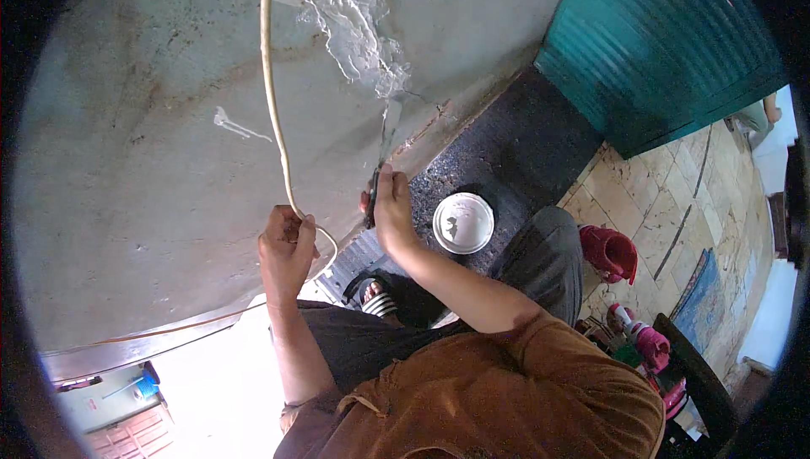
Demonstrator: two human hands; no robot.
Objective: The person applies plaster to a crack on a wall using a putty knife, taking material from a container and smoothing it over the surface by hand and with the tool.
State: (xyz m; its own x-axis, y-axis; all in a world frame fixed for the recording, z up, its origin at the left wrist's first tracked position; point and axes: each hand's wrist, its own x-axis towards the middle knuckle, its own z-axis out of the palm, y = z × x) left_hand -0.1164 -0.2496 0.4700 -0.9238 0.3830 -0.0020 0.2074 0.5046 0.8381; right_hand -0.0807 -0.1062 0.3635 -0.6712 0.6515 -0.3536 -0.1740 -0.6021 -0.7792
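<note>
- I see my left hand [287, 248] closed in a fist around a pale cable [272, 96], which runs up the grey wall [143, 172] above it.
- My right hand [390, 206] is clamped on a putty knife [386, 143]; its blade lies against the wall just above the fingers.
- Fresh white filler [359, 33] streaks the wall above the blade.
- A white bowl [462, 223] sits on the dark ledge [515, 155] just right of my right hand.
</note>
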